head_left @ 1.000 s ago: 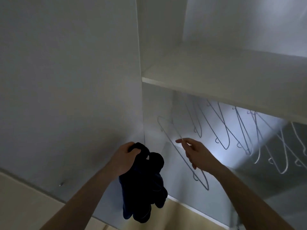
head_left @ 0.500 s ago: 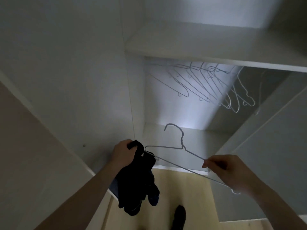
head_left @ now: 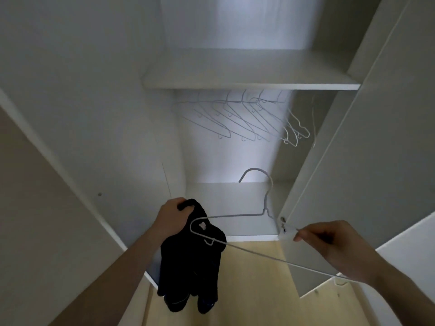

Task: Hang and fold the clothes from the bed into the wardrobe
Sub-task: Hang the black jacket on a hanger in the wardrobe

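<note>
**Holding a hanger and a dark garment at the open wardrobe**

Gripping a bunched, dark navy fabric garment (head_left: 191,262) at its top, my left hand (head_left: 173,218) has its fingers curled round a fold of the cloth, and the rest of the garment hangs straight down below that hand, in front of the white wardrobe (head_left: 235,201). A small pale label shows near the garment's upper edge.

My right hand (head_left: 334,249) pinches the thin white wire hanger (head_left: 237,216) by one shoulder end, fingers curled round the wire. The hanger lies tilted in front of the wardrobe opening, its hook pointing up toward the wardrobe's interior and its other shoulder end overlapping the top of the garment, just beside my left hand. Whether the wire actually passes through the cloth I cannot tell.

Inside the wardrobe, a row of empty white wire hangers (head_left: 254,118) hangs from a rail just under the white upper shelf (head_left: 249,84). The wardrobe's floor panel sits behind the held hanger's hook. The white wardrobe door (head_left: 367,149) stands open on the right of the opening, with my right hand in front of its lower corner. Pale wooden flooring (head_left: 259,290) shows below the wardrobe, beneath the hanging garment.
</note>
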`<state>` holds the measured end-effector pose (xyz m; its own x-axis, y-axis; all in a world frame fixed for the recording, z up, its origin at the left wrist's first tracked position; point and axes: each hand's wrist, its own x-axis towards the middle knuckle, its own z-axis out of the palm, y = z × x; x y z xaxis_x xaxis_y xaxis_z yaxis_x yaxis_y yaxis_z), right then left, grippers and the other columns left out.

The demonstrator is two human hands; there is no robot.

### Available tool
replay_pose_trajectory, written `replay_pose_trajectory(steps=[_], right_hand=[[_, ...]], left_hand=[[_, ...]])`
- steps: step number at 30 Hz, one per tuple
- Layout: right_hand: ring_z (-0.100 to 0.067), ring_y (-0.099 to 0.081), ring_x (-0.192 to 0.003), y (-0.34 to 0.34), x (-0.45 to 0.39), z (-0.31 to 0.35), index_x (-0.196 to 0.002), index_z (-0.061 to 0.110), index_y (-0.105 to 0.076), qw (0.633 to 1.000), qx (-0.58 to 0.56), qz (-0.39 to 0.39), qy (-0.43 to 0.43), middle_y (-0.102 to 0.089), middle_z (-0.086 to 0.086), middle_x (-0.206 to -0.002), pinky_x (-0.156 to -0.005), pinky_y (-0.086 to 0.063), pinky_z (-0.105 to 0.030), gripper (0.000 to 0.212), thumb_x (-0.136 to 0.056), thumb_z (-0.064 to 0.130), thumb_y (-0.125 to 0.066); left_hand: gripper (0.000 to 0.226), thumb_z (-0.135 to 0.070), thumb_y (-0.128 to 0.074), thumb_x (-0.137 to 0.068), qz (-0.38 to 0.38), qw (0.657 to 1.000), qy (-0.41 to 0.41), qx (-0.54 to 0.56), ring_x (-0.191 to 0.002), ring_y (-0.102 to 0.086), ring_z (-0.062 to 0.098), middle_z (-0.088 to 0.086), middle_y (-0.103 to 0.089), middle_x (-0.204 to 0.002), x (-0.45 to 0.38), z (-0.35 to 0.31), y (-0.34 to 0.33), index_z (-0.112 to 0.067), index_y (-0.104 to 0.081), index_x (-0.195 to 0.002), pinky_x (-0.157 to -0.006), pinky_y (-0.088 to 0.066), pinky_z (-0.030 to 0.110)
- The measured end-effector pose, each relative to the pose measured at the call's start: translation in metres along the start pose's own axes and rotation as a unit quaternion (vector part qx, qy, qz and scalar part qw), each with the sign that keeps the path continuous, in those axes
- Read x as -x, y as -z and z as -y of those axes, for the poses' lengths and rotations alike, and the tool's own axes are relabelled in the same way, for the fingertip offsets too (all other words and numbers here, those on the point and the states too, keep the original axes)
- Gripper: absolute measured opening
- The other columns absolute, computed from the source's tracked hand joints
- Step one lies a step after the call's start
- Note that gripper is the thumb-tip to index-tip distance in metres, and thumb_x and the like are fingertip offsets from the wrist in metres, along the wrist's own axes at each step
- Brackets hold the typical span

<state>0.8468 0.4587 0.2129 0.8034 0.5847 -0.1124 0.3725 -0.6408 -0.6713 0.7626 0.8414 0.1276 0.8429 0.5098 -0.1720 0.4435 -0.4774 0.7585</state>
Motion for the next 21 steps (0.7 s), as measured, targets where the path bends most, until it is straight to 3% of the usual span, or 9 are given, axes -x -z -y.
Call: replay_pose_trajectory(steps=[3, 6, 8, 11, 15, 17, 19, 21], right_hand=[[-0.011, -0.067, -0.061, 0.008, 0.019, -0.007, -0.088, 0.06, -0.074, 0.999, -0.007, -0.02, 0.026, -0.076, 0.009, -0.074, -0.071, -0.053, -0.028, 0.015, -0.09, 0.057, -0.059], [-0.014, -0.055, -0.05, 0.014, 0.041, -0.02, -0.089, 0.053, -0.077, 0.998, -0.038, -0.032, 0.036, -0.072, -0.003, -0.069, -0.064, -0.049, -0.03, 0.027, -0.084, 0.067, -0.055], [-0.02, -0.05, -0.05, 0.016, 0.052, -0.027, -0.087, 0.048, -0.078, 0.997, -0.052, -0.036, 0.039, -0.07, -0.008, -0.067, -0.062, -0.047, -0.031, 0.021, -0.09, 0.058, -0.06], [-0.007, -0.039, -0.047, 0.012, 0.062, -0.036, -0.082, 0.042, -0.078, 0.997, -0.049, -0.024, 0.061, -0.056, -0.008, -0.056, -0.056, -0.037, -0.025, 0.02, -0.096, 0.042, -0.064], [-0.007, -0.033, -0.048, 0.002, 0.071, -0.045, -0.066, 0.02, -0.065, 0.993, -0.078, -0.06, 0.058, -0.035, 0.007, -0.049, -0.053, -0.031, -0.025, 0.037, -0.099, 0.036, -0.063], [-0.008, -0.029, -0.052, 0.001, 0.077, -0.047, -0.059, 0.012, -0.048, 0.983, -0.136, -0.105, 0.056, -0.03, 0.006, -0.053, -0.052, -0.026, -0.022, 0.047, -0.1, 0.029, -0.064], [-0.008, -0.027, -0.053, 0.002, 0.083, -0.046, -0.055, 0.015, -0.039, 0.967, -0.199, -0.15, 0.062, -0.027, 0.007, -0.054, -0.051, -0.024, -0.019, 0.053, -0.099, 0.02, -0.066], [-0.009, -0.027, -0.052, 0.004, 0.089, -0.044, -0.052, 0.02, -0.035, 0.951, -0.246, -0.173, 0.075, -0.028, 0.007, -0.053, -0.052, -0.025, -0.021, 0.056, -0.099, 0.016, -0.066]], left_hand=[[0.022, -0.026, -0.064, -0.098, 0.023, 0.999, -0.027, 0.0, -0.071, -0.062, 0.009, -0.007, -0.066, -0.074, 0.018, -0.03, -0.007, -0.026, -0.067, -0.076, -0.058, -0.04, 0.015], [0.021, -0.027, -0.065, -0.098, 0.032, 0.998, -0.048, 0.009, -0.067, -0.062, 0.008, -0.004, -0.067, -0.073, 0.041, -0.063, -0.014, -0.021, -0.07, -0.078, -0.055, -0.041, 0.011], [0.022, -0.029, -0.065, -0.097, 0.04, 0.997, -0.061, 0.021, -0.065, -0.063, 0.007, 0.0, -0.069, -0.073, 0.058, -0.085, -0.018, -0.016, -0.072, -0.082, -0.061, -0.044, 0.017], [0.022, -0.032, -0.064, -0.097, 0.058, 0.993, -0.091, 0.049, -0.068, -0.064, 0.008, 0.003, -0.071, -0.077, 0.086, -0.122, -0.025, -0.018, -0.074, -0.084, -0.073, -0.048, 0.027], [0.027, -0.028, -0.061, -0.098, 0.081, 0.982, -0.139, 0.095, -0.072, -0.067, 0.005, -0.013, -0.07, -0.073, 0.127, -0.176, -0.031, -0.034, -0.074, -0.075, -0.076, -0.049, 0.028], [0.022, -0.027, -0.059, -0.1, 0.101, 0.976, -0.173, 0.09, -0.081, -0.071, 0.01, -0.007, -0.075, -0.085, 0.145, -0.199, -0.033, -0.031, -0.076, -0.089, -0.083, -0.053, 0.032], [0.018, -0.031, -0.058, -0.101, 0.135, 0.966, -0.214, 0.059, -0.09, -0.071, 0.013, -0.004, -0.075, -0.095, 0.161, -0.211, -0.036, -0.027, -0.076, -0.102, -0.091, -0.053, 0.035], [0.02, -0.042, -0.061, -0.096, 0.139, 0.954, -0.266, 0.008, -0.097, -0.066, 0.007, -0.013, -0.066, -0.1, 0.17, -0.214, -0.042, -0.039, -0.074, -0.111, -0.097, -0.05, 0.031]])
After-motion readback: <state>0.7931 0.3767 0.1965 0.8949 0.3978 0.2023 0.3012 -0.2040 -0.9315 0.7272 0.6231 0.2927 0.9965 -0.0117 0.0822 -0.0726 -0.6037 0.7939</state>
